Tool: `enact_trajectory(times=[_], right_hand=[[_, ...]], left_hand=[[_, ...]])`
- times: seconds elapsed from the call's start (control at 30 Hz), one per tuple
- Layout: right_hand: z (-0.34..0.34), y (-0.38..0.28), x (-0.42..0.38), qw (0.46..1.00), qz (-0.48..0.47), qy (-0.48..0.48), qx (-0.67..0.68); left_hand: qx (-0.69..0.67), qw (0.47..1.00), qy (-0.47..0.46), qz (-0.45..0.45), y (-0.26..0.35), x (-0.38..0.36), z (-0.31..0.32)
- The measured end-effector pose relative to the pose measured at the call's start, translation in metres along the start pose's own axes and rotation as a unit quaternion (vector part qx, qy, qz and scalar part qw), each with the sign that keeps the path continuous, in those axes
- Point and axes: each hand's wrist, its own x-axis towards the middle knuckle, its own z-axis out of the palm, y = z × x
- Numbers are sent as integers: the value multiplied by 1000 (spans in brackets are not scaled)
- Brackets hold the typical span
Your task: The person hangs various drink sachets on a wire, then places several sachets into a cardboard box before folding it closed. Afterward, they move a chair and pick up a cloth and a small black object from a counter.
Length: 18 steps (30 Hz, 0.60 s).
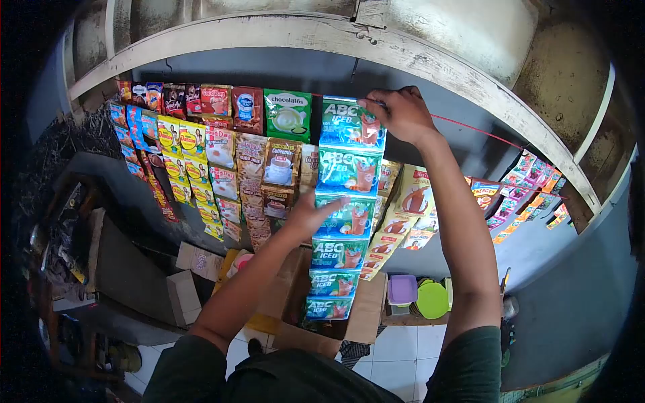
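A hanging strip of blue-green ABC Iced drink sachets (346,176) runs down in front of me, several packets long. My right hand (402,115) is closed at its top right corner, beside the red string (463,125); a small dark thing at the fingertips is too small to name. Lower down, my left hand (312,216) grips the strip's left edge, thumb across the front and the other fingers hidden behind. Just left of the strip's top hangs a green Chocolatos sachet (287,115). Brown Coffeemix sachets (279,162) hang nearer my left hand.
Yellow sachet strips (181,154) and other drink packets line the wall to the left. More strips (524,185) hang at the right. Below are an open cardboard box (366,312), a purple container (402,289) and a green lid (433,299). A white wooden beam (282,32) arches overhead.
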Motion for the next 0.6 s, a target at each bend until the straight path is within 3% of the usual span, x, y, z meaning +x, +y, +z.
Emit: enact_trajectory(times=[0.1, 0.23, 0.27, 0.3, 0.37, 0.47, 0.6], right_hand=[[8, 7, -2, 999, -32, 3, 9], [7, 9, -2, 998, -28, -49, -14], [9, 9, -2, 999, -30, -26, -25], [12, 9, -2, 999, -32, -3, -35], [12, 7, -1, 998, -30, 20, -48], [10, 6, 2, 997, -21, 35, -60], [14, 13, 9, 998, -35, 34, -51]], left_hand=[[99, 990, -93, -34, -49, -22, -6], [240, 949, -182, -90, -57, -51, -19], [360, 923, -126, -55, -100, -56, -32], [361, 923, -126, -55, -89, -61, -33], [521, 847, -68, 83, -42, -75, -30], [560, 815, -38, 145, 9, -84, -39], [552, 814, -12, 181, 79, -85, -35]])
